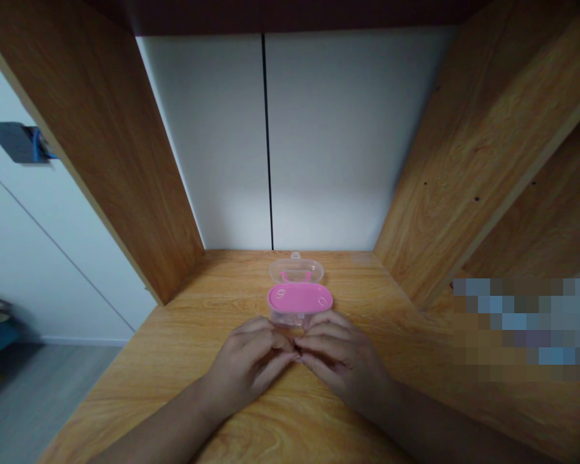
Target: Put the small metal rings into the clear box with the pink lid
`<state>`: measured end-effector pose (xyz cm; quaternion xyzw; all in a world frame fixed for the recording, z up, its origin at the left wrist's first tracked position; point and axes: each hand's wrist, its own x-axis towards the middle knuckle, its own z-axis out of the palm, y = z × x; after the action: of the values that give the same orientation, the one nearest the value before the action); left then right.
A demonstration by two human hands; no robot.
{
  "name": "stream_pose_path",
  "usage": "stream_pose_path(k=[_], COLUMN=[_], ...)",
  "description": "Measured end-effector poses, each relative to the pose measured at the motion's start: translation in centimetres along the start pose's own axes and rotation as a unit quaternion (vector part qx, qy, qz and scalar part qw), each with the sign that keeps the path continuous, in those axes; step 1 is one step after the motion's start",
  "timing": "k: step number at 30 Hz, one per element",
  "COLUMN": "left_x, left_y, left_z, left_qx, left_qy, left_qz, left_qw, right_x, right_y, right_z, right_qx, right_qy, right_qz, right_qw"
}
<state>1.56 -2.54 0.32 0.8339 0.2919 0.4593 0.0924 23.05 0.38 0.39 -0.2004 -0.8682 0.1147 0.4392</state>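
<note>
A small pink box (299,298) with its clear lid (296,269) swung open stands in the middle of the wooden desk (174,361). Just in front of it my left hand (249,364) and my right hand (341,357) meet, fingertips pinched together at the box's near edge. Both hands have curled fingers. Whatever lies between the fingertips is too small or hidden to make out.
Wooden side panels (125,161) rise on the left and on the right (464,167) of the desk, with a white back wall (319,142) behind. A blurred patch (522,328) covers part of the right side. Grey floor (29,393) lies at the lower left.
</note>
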Motion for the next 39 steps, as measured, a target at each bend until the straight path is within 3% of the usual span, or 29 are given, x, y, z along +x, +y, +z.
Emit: stream_pose_path(k=[16, 39], left_x=[0.45, 0.34], left_y=[-0.01, -0.16], left_z=[-0.15, -0.09], left_qx=[0.030, 0.033], left_qy=[0.026, 0.025], left_qz=[0.045, 0.038], left_qw=[0.998, 0.998], right_x=[-0.54, -0.24], right_y=[0.52, 0.28], right_z=[0.17, -0.03], right_qx=[0.008, -0.006], right_qy=[0.030, 0.013], right_qz=[0.043, 0.006], right_qw=[0.999, 1.000])
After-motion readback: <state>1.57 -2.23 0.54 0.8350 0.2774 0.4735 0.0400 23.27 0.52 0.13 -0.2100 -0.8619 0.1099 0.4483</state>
